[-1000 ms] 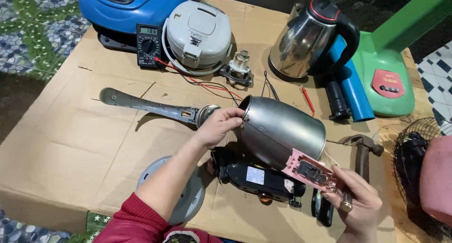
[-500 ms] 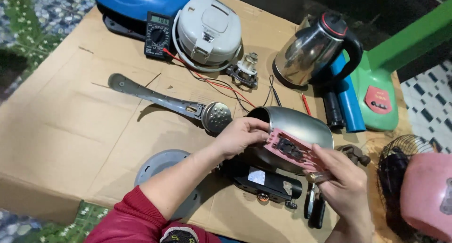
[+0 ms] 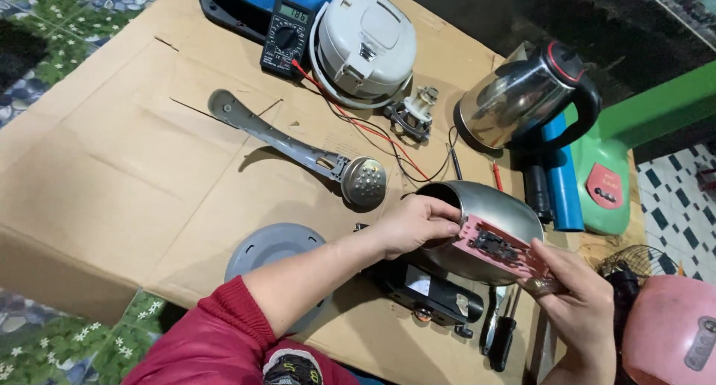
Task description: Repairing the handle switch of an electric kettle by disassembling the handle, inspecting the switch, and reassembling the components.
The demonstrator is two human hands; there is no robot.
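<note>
Multimeter (image 3: 287,36), spare kettle (image 3: 522,94), screwdrivers (image 3: 501,333) nearby

Multimeter (image 3: 287,36), upper centre-left of frame: black body, small rect. greyish LCD screen (image 3: 297,15) at its top edge, showing dark digits. White rect. label (image 3: 419,280) sitting on black unit, lower centre, just below the hands. Cardboard sheet (image 3: 134,168), brown, flattened, lying under everything, filling left half.

Home repair spot: multimeter (image 3: 287,36), dismantled kettles on floor cardboard (image 3: 112,168)
</note>
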